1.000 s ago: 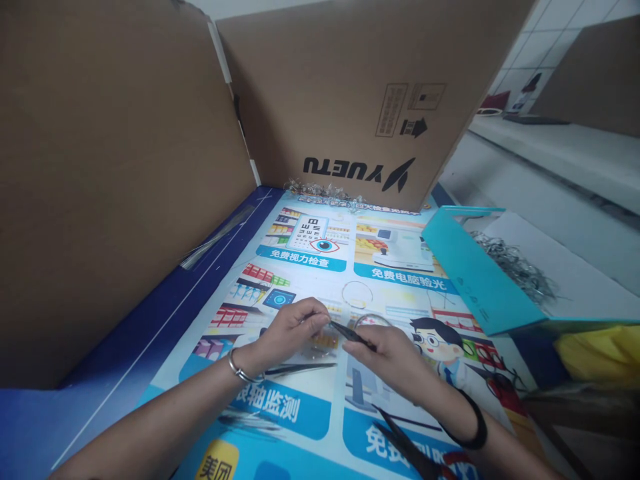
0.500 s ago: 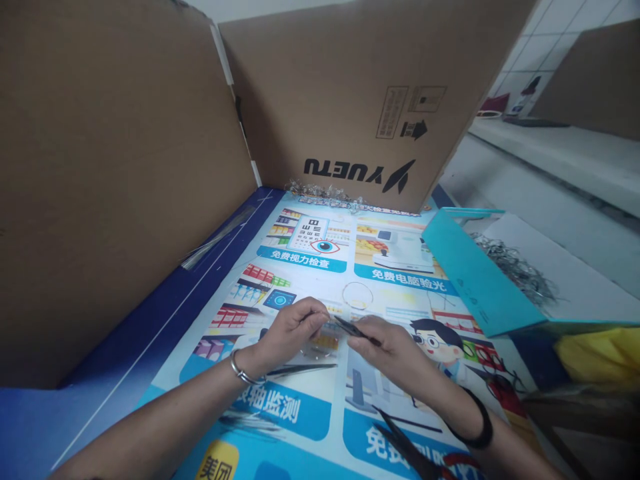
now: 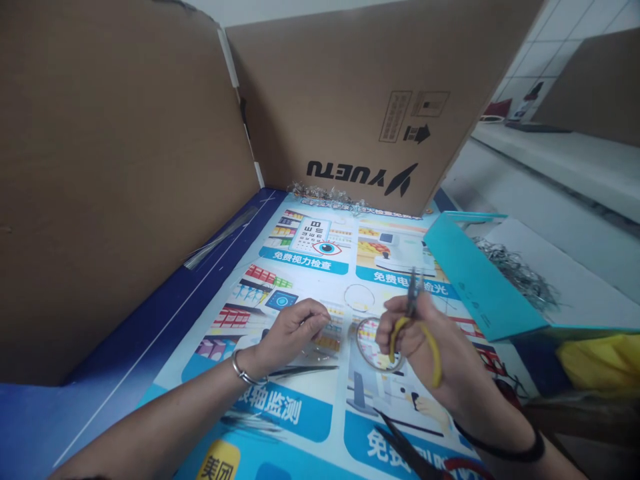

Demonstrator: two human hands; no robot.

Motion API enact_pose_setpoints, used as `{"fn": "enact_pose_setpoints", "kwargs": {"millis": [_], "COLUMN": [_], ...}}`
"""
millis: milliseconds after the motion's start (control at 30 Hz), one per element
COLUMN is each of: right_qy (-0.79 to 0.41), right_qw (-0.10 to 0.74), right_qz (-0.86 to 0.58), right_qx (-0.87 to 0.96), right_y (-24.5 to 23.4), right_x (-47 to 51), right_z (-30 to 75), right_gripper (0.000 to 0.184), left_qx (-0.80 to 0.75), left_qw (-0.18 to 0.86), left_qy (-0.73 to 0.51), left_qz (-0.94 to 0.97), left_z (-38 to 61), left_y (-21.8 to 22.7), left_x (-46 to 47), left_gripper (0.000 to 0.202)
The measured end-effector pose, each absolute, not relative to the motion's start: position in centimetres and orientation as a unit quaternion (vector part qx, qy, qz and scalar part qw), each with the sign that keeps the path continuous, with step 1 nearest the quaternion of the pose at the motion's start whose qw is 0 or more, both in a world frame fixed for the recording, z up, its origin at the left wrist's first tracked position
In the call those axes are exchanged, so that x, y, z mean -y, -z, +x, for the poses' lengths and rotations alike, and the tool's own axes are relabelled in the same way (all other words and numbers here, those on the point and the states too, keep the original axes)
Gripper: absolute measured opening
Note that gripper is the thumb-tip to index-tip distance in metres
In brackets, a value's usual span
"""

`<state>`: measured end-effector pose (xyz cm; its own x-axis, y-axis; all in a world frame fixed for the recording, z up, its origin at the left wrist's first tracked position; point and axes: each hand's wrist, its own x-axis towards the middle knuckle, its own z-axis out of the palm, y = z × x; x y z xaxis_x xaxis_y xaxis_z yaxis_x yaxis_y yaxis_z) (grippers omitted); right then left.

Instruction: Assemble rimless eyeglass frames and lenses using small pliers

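My left hand (image 3: pixel 299 328) is closed in a pinch over the printed sheet; what lies between the fingertips is too small to make out. Just beneath it are some shiny, clear bits and a thin dark pointed tool (image 3: pixel 305 369). My right hand (image 3: pixel 435 347) is raised, palm partly turned up, gripping a pair of pliers with yellow handles (image 3: pixel 433 353). Their slim metal jaws point up and away from me, slightly apart and blurred. Behind these fingers lies a round ring (image 3: pixel 367 357), partly hidden. A thin wire loop (image 3: pixel 359 298) rests farther back.
Scissors with red handles (image 3: pixel 407 448) lie at the front. A bundle of thin wires (image 3: pixel 255 425) is at front left. The turquoise box (image 3: pixel 475 287) on the right holds tangled silvery wire (image 3: pixel 517 273). Cardboard panels (image 3: pixel 320 93) stand behind and left, with clear clutter (image 3: pixel 325 193) along the base.
My right hand has drawn back to the right from my left fingertips and turned the pliers upward, their jaws now away from the left hand. The round ring has come into sight. My left hand stays put.
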<state>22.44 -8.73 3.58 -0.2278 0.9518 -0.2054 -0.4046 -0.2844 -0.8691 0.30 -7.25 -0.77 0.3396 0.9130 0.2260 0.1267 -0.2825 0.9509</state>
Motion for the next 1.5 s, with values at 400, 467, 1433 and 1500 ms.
{"fn": "enact_pose_setpoints", "kwargs": {"millis": [400,467,1433,1500], "right_qy": [-0.705,-0.571,-0.120,-0.122], "right_qw": [0.371,0.312,0.224,0.228], "right_qz": [-0.390,-0.468,-0.415,-0.412], "right_qx": [0.463,0.598,0.874,0.874], "right_y": [-4.0,-3.7,-1.7,-1.7], "right_x": [9.3,9.1,8.7,8.7], "right_z": [22.5,22.6,23.2,23.2], "right_gripper": [0.045,0.042,0.031,0.031], "left_qx": [-0.414,-0.413,-0.383,-0.382], "left_qw": [0.433,0.434,0.438,0.436], "left_qy": [-0.449,-0.458,-0.470,-0.467], "left_qz": [0.663,0.657,0.664,0.667], "left_z": [0.4,0.4,0.3,0.3], "left_y": [1.0,1.1,0.6,0.5], "left_x": [7.2,7.2,7.5,7.5], "left_gripper": [0.017,0.016,0.019,0.020]}}
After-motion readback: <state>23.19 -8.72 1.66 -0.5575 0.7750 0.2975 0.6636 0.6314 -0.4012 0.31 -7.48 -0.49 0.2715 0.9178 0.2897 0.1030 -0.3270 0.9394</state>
